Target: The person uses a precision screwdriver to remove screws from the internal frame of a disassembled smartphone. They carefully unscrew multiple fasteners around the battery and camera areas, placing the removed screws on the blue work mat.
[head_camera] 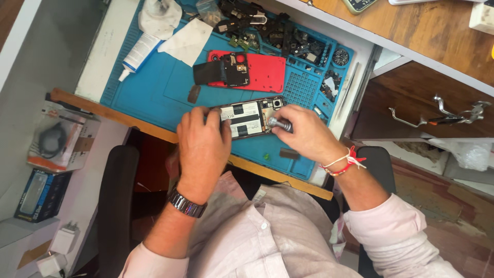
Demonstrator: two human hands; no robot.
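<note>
Opened phone [249,117], long axis left-right, camera end right, left hand [203,146] steadying

Bright, even daylight, soft shadows, slight motion blur, mild wide-angle stretch at edges.

A single head-worn camera looked almost straight down from close above the person's chest, facing the blue rubber work mat [154,92] on the white desk [105,46], with the brown floor [453,221] at the right.
</note>
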